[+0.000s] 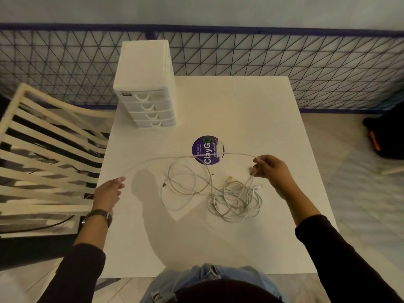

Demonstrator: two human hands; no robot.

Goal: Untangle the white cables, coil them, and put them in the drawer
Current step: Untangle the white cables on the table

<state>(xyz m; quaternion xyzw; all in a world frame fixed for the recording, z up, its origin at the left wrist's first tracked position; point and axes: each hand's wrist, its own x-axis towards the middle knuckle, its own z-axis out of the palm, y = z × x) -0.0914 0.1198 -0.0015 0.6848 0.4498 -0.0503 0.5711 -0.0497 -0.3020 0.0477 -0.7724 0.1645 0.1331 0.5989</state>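
The square white counter [251, 110] carries a white plastic drawer unit [145, 84] at its 11 o'clock corner. The unit's four stacked drawers are all pushed in, with their handles facing 6 o'clock. Near the counter's centre, slightly toward 12 o'clock, a round purple sticker [202, 149] lies flat on the surface. The white cables [236, 202] lie in a dense tangle at 5 o'clock from the sticker. Looser loops [181, 182] spread out on the tangle's 9 o'clock side and join it.
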